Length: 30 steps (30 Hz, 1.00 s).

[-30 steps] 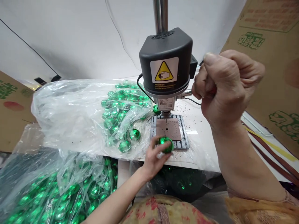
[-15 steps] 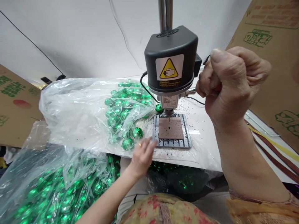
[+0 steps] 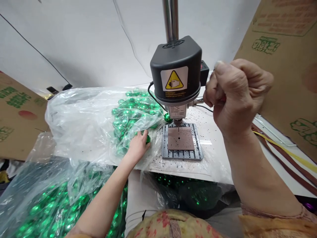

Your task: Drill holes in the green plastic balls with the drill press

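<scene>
A shiny green faceted ball [image 3: 148, 139] lies at the front of the ball pile, with the fingers of my left hand [image 3: 138, 145] curled over it. My right hand [image 3: 239, 94] is a closed fist on the feed lever [image 3: 198, 100] of the bench drill press [image 3: 175, 67]; the lever's end is hidden inside the fist. Below the drill bit, a brown square block [image 3: 182, 142] with a small dark hole rests on the slotted metal base [image 3: 200, 153]. No ball sits on the block.
A clear plastic bag [image 3: 76, 122] holds several green balls [image 3: 131, 115] on the white table. One loose green ball [image 3: 168, 117] lies behind the base. Dark shavings surround it. More bagged balls [image 3: 59, 205] are at lower left. Cardboard boxes [image 3: 279, 76] stand at both sides.
My left hand has moved left and away from the base onto a green ball and closed over it. The right fist stays at the lever. The view has shifted slightly.
</scene>
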Each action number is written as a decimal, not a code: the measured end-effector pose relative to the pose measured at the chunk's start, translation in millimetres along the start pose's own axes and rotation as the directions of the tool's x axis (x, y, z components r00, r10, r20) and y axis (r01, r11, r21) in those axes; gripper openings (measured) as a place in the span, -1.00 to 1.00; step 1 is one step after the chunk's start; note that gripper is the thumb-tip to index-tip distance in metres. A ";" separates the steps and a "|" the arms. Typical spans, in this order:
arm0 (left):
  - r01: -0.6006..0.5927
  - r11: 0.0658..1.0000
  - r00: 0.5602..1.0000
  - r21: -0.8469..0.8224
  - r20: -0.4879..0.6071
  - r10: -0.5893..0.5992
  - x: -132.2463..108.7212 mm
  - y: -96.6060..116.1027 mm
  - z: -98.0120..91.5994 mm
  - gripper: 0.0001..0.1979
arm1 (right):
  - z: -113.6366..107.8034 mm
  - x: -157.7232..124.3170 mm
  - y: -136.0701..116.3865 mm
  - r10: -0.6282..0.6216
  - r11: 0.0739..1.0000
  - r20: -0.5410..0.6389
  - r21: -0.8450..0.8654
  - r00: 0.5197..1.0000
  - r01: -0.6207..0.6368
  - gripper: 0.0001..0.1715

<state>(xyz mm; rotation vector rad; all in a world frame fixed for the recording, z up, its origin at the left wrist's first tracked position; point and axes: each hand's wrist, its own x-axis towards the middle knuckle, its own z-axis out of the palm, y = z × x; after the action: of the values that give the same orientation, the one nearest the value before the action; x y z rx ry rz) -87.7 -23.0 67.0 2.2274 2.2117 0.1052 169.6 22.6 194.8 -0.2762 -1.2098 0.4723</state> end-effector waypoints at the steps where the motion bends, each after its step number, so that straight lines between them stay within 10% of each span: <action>1: -0.046 0.989 0.998 -0.143 -0.052 0.039 -0.3 1.8 -2.9 -0.56 | 0.3 -0.3 -0.4 0.003 1.000 0.003 0.002 1.000 -0.003 -0.50; 3: -0.135 0.856 0.985 -0.500 -0.161 0.061 -0.6 10.2 -5.3 -0.58 | 1.3 -0.7 -1.1 0.003 1.000 0.000 0.007 1.000 -0.003 -0.50; 6: -0.122 0.389 0.989 -0.913 -0.145 -0.028 1.1 30.7 3.4 -0.62 | 2.4 -0.9 -1.2 0.000 1.000 -0.007 0.027 1.000 0.000 -0.49; 8: -0.052 0.119 0.996 -0.991 -0.061 -0.071 4.2 44.1 15.8 -0.57 | 2.4 -0.7 -0.8 -0.006 0.999 -0.004 0.037 1.000 0.006 -0.49; 11: -0.006 -0.036 0.995 -0.999 -0.002 -0.100 10.4 57.9 35.2 -0.49 | 1.6 -0.6 -0.7 -0.007 1.000 0.001 0.020 1.000 0.007 -0.48; 23: -0.104 0.134 0.994 -0.985 -0.100 0.039 20.6 66.7 55.4 -0.51 | 1.2 -3.2 -0.6 -0.011 1.000 0.034 -0.004 0.999 0.011 -0.48; 30: -0.185 0.387 0.983 -0.903 -0.165 0.084 21.6 67.0 60.2 -0.55 | 1.1 -4.5 -4.0 0.010 0.999 0.029 -0.052 1.000 -0.008 -0.48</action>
<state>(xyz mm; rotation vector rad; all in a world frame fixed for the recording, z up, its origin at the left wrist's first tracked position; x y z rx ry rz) -17.8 0.8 11.1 1.6679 1.3184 1.1534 168.2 16.9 193.2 -0.3200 -1.2513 0.4547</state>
